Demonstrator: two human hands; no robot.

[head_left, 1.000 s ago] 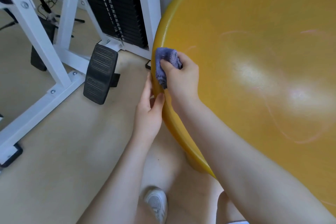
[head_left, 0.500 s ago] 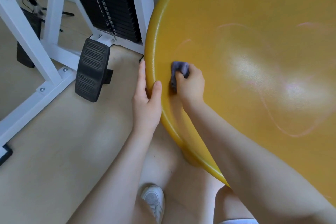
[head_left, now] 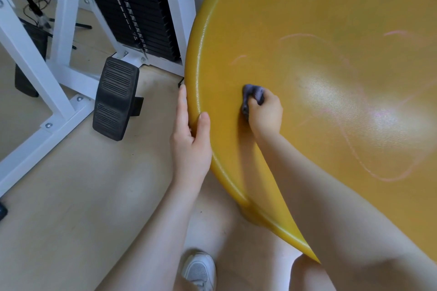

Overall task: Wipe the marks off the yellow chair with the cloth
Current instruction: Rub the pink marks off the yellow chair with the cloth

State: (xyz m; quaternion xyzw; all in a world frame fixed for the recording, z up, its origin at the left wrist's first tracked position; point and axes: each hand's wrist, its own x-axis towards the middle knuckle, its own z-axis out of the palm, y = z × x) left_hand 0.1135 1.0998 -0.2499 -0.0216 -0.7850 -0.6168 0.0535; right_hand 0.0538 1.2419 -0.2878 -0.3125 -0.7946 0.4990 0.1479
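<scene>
Yellow chair (head_left: 319, 19) fills the right and upper part of the view, glossy seat surface facing the camera, rim curving down the middle of the frame. Faint pink marks (head_left: 390, 177) loop across the seat, mostly right of the glare patch; one short stroke sits near the upper left rim.

Right hand (head_left: 266, 113): fist closed around a bunched purple cloth (head_left: 253, 94), knuckles up, cloth pressed flat on the seat just inside the left rim. Forearm runs in from the lower right, crossing over the seat's front edge.

Left hand (head_left: 191, 139): clamped on the rim, thumb on top of the seat edge, fingers straight along the outside and under it. Forearm comes up from the bottom centre.

Off to the left: white machine frame (head_left: 59, 92), black weight stack (head_left: 132, 7), black ribbed foot pedal (head_left: 115, 99) on a beige floor (head_left: 71, 196). White shoe (head_left: 201, 271) at the bottom edge.
</scene>
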